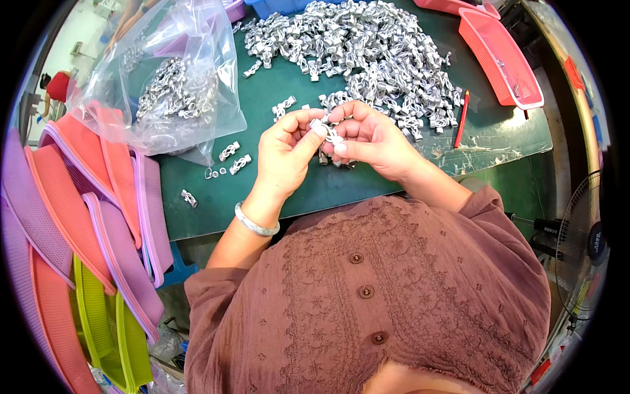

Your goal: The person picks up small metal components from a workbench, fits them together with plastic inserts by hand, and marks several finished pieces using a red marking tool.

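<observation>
Close together above the near part of the green table, my left hand (289, 148) and my right hand (375, 139) both grip one small silver metal piece (333, 135). Thumbs and fingertips pinch it from either side and cover part of it. It resembles the twisted, link-shaped metal pieces (367, 49) heaped just beyond my hands. Several more lie loose beside my left hand, among them a metal piece (241, 164) near some small rings (215, 173). A pale bangle circles my left wrist.
A clear plastic bag (223, 98) holding more metal pieces lies at the left. Stacked purple, coral and green baskets (118, 243) stand beside the table (190, 220). A red pencil-like stick (462, 119) and a pink basket (489, 62) are at the right, with a fan (577, 243) beyond.
</observation>
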A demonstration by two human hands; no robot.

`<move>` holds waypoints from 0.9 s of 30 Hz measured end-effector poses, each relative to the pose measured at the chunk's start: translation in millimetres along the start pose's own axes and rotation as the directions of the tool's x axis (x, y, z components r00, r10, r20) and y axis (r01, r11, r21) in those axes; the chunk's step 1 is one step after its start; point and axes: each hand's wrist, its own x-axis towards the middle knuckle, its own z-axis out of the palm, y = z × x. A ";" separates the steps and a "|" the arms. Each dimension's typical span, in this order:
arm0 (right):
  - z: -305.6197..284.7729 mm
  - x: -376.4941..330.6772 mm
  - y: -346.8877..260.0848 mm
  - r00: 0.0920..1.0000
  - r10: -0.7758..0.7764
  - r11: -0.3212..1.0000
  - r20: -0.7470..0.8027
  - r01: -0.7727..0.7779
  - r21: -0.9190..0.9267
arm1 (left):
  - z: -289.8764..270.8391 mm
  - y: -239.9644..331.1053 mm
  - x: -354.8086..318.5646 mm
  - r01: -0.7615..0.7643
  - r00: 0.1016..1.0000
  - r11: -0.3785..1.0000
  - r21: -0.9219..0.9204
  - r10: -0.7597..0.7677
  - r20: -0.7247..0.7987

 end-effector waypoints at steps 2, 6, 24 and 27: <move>-0.9 -1.5 -0.4 0.999 -0.011 0.999 0.031 0.010 0.047 | -1.5 2.0 0.6 0.104 0.994 0.992 -0.077 -0.105 -0.011; 1.1 -2.3 -2.9 0.996 -0.037 0.994 0.086 0.028 0.105 | -12.0 -2.9 6.1 0.285 0.958 0.919 -0.272 -0.282 0.052; -0.3 -1.9 5.1 0.998 0.052 0.998 -0.023 -0.052 0.019 | -1.5 -10.5 -4.9 -0.211 0.976 0.939 0.271 0.218 0.003; -1.7 -1.3 7.8 0.999 0.047 0.999 -0.023 -0.046 0.014 | -1.3 -9.9 -5.2 -0.383 0.919 0.818 0.429 0.385 0.086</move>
